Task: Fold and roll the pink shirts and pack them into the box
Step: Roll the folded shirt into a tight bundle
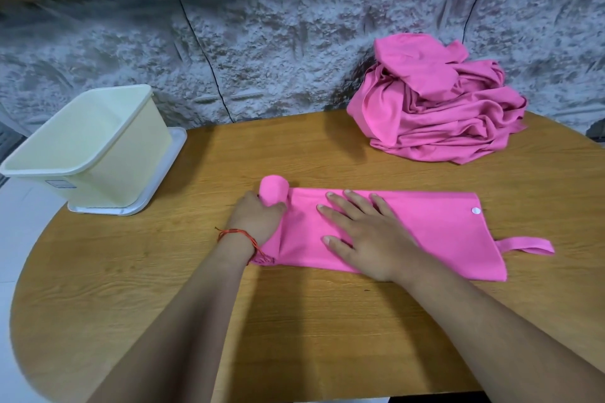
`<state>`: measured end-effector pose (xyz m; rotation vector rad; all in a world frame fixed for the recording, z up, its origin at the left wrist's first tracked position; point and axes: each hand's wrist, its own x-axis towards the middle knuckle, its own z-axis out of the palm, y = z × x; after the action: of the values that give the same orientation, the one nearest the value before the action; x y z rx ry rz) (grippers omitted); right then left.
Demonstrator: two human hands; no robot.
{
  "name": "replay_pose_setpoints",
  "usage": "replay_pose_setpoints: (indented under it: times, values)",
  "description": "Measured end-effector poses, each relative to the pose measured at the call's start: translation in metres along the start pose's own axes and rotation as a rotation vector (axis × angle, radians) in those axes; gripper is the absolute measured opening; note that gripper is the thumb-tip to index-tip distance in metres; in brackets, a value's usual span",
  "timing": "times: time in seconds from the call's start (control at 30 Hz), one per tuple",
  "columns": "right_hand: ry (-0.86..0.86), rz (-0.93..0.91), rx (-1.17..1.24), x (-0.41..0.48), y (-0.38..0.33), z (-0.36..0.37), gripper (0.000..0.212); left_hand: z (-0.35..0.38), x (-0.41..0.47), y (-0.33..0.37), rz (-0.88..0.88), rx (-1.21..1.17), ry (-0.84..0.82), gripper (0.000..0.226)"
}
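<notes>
A pink shirt point(435, 232) lies folded into a long strip across the middle of the wooden table point(294, 321), with a white button and a loop at its right end. Its left end is wound into a small roll point(273, 190). My left hand point(257, 221) grips that roll, fingers curled round it. My right hand point(363, 232) lies flat on the strip just right of the roll, fingers spread. A cream plastic box point(98, 170) stands open and empty at the table's far left. A heap of crumpled pink shirts point(435, 101) sits at the far right.
The box stands on a white lid or tray point(160, 183). A grey textured wall point(262, 42) runs close behind the table. The table's rounded left edge drops to a pale floor point(19, 239).
</notes>
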<state>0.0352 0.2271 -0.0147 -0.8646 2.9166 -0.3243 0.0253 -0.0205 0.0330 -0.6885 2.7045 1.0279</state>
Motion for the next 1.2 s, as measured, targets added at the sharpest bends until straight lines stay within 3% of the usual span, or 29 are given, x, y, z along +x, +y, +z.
replay_pose_setpoints:
  times: [0.27,0.57,0.73,0.8,0.93,1.2]
  values:
    - [-0.009,-0.007,-0.018,-0.001,-0.001,0.0,0.071,0.023,-0.02,0.025,0.04,0.167,0.197,0.048]
    - [-0.073,-0.014,-0.024,-0.008,-0.005,-0.003,0.087,-0.001,-0.007,0.033,0.042,0.2,-0.068,0.043]
    - [-0.058,0.033,-0.012,-0.013,-0.016,0.004,0.084,0.038,-0.023,0.042,0.106,0.529,0.287,0.045]
    - [-0.05,0.038,-0.014,-0.012,-0.016,0.004,0.085,0.048,-0.03,0.043,0.157,0.6,0.356,0.054]
    - [-0.049,0.031,-0.007,-0.011,-0.014,0.005,0.085,0.047,-0.03,0.042,0.213,0.504,0.322,0.057]
    - [-0.081,0.021,0.013,-0.011,-0.011,0.002,0.084,0.009,-0.01,0.02,0.199,-0.033,-0.06,0.057]
